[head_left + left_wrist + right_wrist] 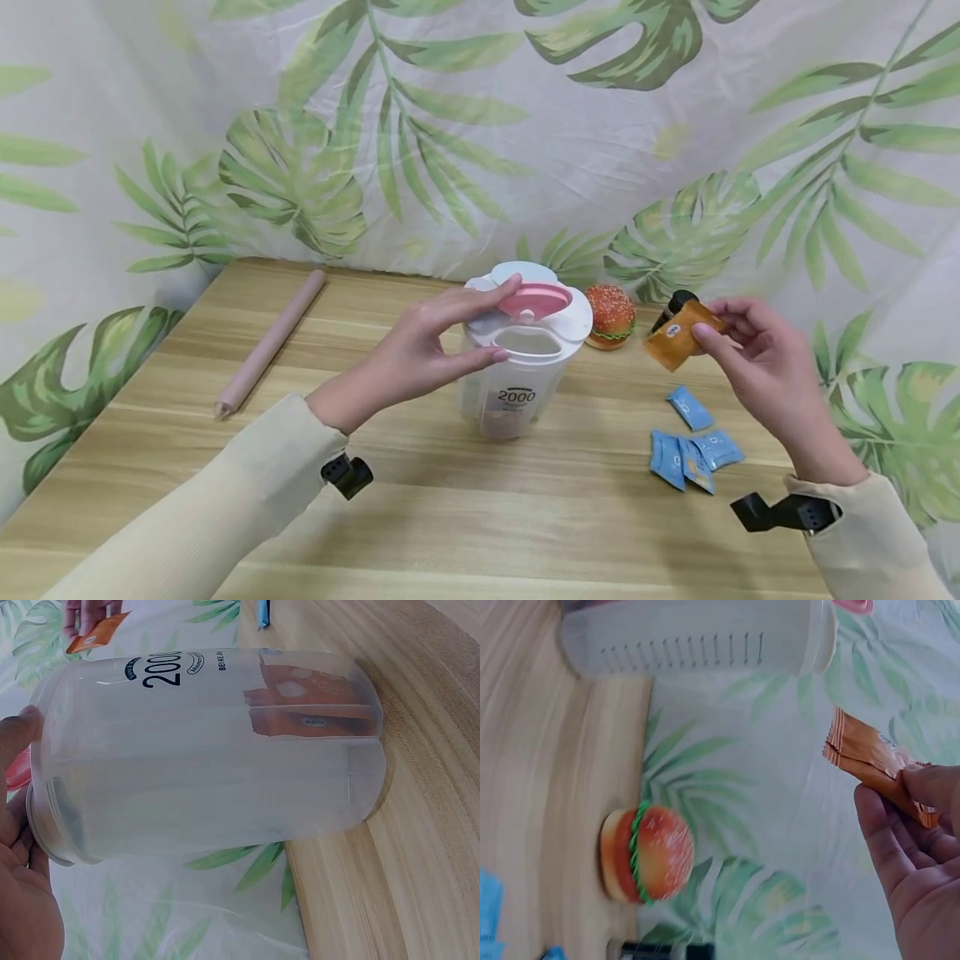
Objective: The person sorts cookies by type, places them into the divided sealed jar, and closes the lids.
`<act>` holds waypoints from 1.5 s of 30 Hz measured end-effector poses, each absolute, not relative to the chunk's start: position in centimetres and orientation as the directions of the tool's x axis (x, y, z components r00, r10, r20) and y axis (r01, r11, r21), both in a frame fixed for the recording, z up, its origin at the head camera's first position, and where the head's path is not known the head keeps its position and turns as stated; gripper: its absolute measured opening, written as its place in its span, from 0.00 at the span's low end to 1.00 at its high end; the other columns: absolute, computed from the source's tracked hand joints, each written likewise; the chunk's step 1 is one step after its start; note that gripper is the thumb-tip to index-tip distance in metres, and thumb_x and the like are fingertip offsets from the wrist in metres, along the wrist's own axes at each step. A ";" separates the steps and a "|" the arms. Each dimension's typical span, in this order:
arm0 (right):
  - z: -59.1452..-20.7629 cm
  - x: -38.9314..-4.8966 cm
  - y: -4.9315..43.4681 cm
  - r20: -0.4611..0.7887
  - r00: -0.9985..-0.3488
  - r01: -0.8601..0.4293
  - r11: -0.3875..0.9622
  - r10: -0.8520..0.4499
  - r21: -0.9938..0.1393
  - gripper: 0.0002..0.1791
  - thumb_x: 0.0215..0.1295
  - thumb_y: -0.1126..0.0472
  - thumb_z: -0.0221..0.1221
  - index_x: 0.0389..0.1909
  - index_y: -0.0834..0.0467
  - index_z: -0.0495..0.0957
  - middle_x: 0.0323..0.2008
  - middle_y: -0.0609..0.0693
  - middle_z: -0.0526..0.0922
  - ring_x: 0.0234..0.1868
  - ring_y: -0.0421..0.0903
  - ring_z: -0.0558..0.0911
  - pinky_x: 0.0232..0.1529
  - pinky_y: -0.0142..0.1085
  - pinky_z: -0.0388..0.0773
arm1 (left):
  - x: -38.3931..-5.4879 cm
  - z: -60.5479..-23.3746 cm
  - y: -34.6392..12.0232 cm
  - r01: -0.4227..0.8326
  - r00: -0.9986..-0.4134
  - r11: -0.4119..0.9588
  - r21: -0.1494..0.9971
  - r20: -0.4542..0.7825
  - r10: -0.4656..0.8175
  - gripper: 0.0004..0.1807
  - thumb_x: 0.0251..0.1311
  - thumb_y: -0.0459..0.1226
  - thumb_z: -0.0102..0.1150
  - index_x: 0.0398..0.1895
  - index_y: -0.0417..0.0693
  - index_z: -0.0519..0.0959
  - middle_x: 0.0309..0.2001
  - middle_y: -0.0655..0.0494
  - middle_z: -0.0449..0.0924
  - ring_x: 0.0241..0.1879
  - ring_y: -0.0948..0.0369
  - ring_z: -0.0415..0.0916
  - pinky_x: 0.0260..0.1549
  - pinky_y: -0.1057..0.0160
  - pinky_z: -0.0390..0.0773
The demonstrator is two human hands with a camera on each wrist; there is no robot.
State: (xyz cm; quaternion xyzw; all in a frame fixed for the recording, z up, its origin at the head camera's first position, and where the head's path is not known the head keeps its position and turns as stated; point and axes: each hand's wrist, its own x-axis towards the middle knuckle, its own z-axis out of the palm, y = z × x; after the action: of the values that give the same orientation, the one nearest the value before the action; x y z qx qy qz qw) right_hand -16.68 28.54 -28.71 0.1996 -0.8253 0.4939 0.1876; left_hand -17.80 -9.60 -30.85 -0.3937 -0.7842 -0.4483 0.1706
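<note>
A translucent plastic storage container (517, 392) with a white lid (573, 321) stands upright on the table. Its pink flap (534, 302) is raised, baring the lid's opening. My left hand (420, 337) grips the lid from the left, thumb at the near rim and a finger by the flap. Orange packets (315, 701) lie at the container's bottom, seen through its wall in the left wrist view. To the right of the container, my right hand (765, 367) pinches an orange packet (681, 335) between thumb and fingers, held above the table.
Several blue packets (690, 408) lie on the table (420, 517) below the right hand. Behind them are a toy hamburger (609, 317) and a black-capped bottle (678, 304), partly hidden by the orange packet. A pink roll (270, 346) lies at left. Leaf-patterned cloth (450, 125) hangs behind.
</note>
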 end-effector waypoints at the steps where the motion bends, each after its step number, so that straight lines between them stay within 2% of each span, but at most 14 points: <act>1: -28.4 -16.7 28.0 0.523 -0.839 -0.531 0.438 -0.150 -0.726 0.12 0.70 0.77 0.60 0.51 0.64 0.79 0.42 0.37 0.86 0.39 0.32 0.85 0.41 0.21 0.84 | -17.8 -30.8 -9.6 0.771 -0.631 0.285 0.570 0.621 0.465 0.38 0.59 0.35 0.76 0.74 0.45 0.74 0.65 0.50 0.84 0.65 0.56 0.80 0.68 0.53 0.78; 6: -27.0 -16.9 25.3 0.600 -0.777 -0.627 0.303 -0.188 -0.717 0.12 0.68 0.79 0.60 0.49 0.67 0.80 0.44 0.43 0.87 0.42 0.34 0.87 0.41 0.22 0.85 | -18.0 -30.7 -9.4 0.768 -0.633 0.280 0.576 0.617 0.467 0.38 0.59 0.35 0.77 0.74 0.45 0.74 0.65 0.51 0.84 0.65 0.57 0.80 0.69 0.53 0.77; 10: -26.5 -16.9 23.4 0.652 -0.720 -0.693 0.210 -0.236 -0.689 0.11 0.67 0.80 0.61 0.47 0.69 0.79 0.43 0.44 0.88 0.41 0.34 0.87 0.38 0.21 0.84 | -18.0 -30.7 -9.5 0.758 -0.643 0.282 0.588 0.604 0.471 0.39 0.59 0.35 0.77 0.75 0.46 0.73 0.65 0.52 0.84 0.65 0.58 0.80 0.68 0.54 0.77; 15: -26.4 -16.9 21.0 0.680 -0.685 -0.723 0.131 -0.262 -0.678 0.10 0.64 0.82 0.62 0.45 0.78 0.75 0.42 0.45 0.88 0.40 0.35 0.88 0.38 0.22 0.85 | -17.9 -30.7 -9.6 0.758 -0.644 0.282 0.588 0.606 0.467 0.39 0.59 0.34 0.76 0.75 0.47 0.73 0.63 0.53 0.85 0.63 0.58 0.80 0.66 0.54 0.78; 19: -26.7 -17.1 19.5 0.701 -0.655 -0.747 0.104 -0.282 -0.657 0.11 0.62 0.85 0.62 0.44 0.80 0.73 0.43 0.42 0.87 0.43 0.35 0.88 0.40 0.23 0.86 | -17.9 -30.7 -9.5 0.774 -0.625 0.274 0.570 0.620 0.475 0.38 0.60 0.35 0.76 0.75 0.46 0.73 0.62 0.52 0.86 0.63 0.58 0.80 0.66 0.54 0.78; 24: -27.6 -17.1 18.4 0.701 -0.619 -0.775 0.132 -0.354 -0.618 0.14 0.58 0.87 0.63 0.44 0.79 0.75 0.45 0.39 0.86 0.43 0.33 0.88 0.41 0.25 0.86 | -18.0 -30.5 -9.5 0.779 -0.617 0.265 0.568 0.619 0.485 0.39 0.60 0.35 0.76 0.75 0.45 0.72 0.67 0.51 0.82 0.65 0.58 0.79 0.67 0.53 0.78; 32: -28.6 -17.0 17.5 0.619 -0.626 -0.765 0.219 -0.475 -0.605 0.09 0.65 0.77 0.66 0.45 0.68 0.83 0.42 0.59 0.87 0.43 0.38 0.88 0.47 0.28 0.88 | -18.0 -30.7 -9.7 0.773 -0.624 0.267 0.575 0.615 0.483 0.39 0.60 0.34 0.76 0.75 0.47 0.72 0.68 0.51 0.82 0.63 0.58 0.80 0.65 0.56 0.79; 40: -28.8 -16.7 17.5 0.624 -0.570 -0.819 0.304 -0.535 -0.487 0.12 0.58 0.78 0.70 0.40 0.61 0.88 0.43 0.54 0.88 0.48 0.38 0.85 0.51 0.23 0.84 | -18.0 -30.9 -9.8 0.777 -0.619 0.267 0.570 0.619 0.483 0.38 0.61 0.34 0.75 0.75 0.47 0.73 0.68 0.50 0.81 0.63 0.57 0.80 0.65 0.58 0.79; 45: -28.8 -16.7 17.4 0.622 -0.548 -0.835 0.329 -0.559 -0.441 0.12 0.59 0.76 0.71 0.41 0.59 0.89 0.44 0.51 0.89 0.47 0.41 0.85 0.48 0.23 0.81 | -18.0 -30.9 -9.7 0.782 -0.613 0.260 0.566 0.626 0.481 0.38 0.61 0.33 0.75 0.75 0.47 0.73 0.67 0.51 0.82 0.63 0.57 0.81 0.64 0.58 0.79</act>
State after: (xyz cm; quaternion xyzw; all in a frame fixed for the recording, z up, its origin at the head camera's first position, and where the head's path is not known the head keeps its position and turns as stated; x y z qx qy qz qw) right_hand -16.66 17.38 -28.76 0.4389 -0.7944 0.3782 0.1825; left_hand -17.98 -9.70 -30.94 -0.4070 -0.7761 -0.4521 0.1663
